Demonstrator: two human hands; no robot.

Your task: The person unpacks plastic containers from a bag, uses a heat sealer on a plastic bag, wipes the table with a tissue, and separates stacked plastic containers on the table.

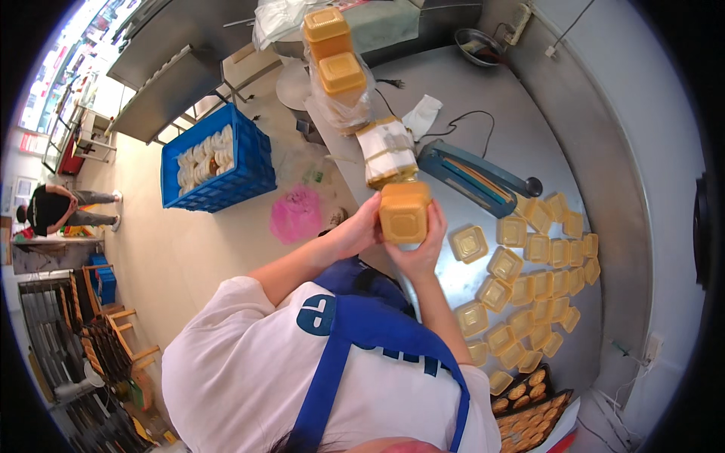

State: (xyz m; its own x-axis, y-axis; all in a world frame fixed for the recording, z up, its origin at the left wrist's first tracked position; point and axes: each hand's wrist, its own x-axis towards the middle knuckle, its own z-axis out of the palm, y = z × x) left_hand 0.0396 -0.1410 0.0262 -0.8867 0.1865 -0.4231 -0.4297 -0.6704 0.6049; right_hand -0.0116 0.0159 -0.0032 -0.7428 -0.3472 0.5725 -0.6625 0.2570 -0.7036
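Between my two hands, above the near edge of the metal table, is a stack of square golden plastic boxes (pixel 405 214). My left hand (pixel 361 229) is closed on its left side and my right hand (pixel 421 253) wraps its right side and near corner. Just beyond it on the table is a bundle with a white wrapping (pixel 387 147), its contents unclear. To the right, many open golden plastic trays (pixel 521 287) are laid out singly on the metal table (pixel 442 291). A blue-green bag sealer (pixel 468 177) lies beyond them.
More golden boxes (pixel 341 73) stand in a clear bag at the table's far left. A metal bowl (pixel 479 47) sits far right. Trays of cookies (pixel 532 426) lie near right. A blue crate (pixel 219 162) and a pink bag (pixel 296 215) are on the floor; a person (pixel 57 209) stands far left.
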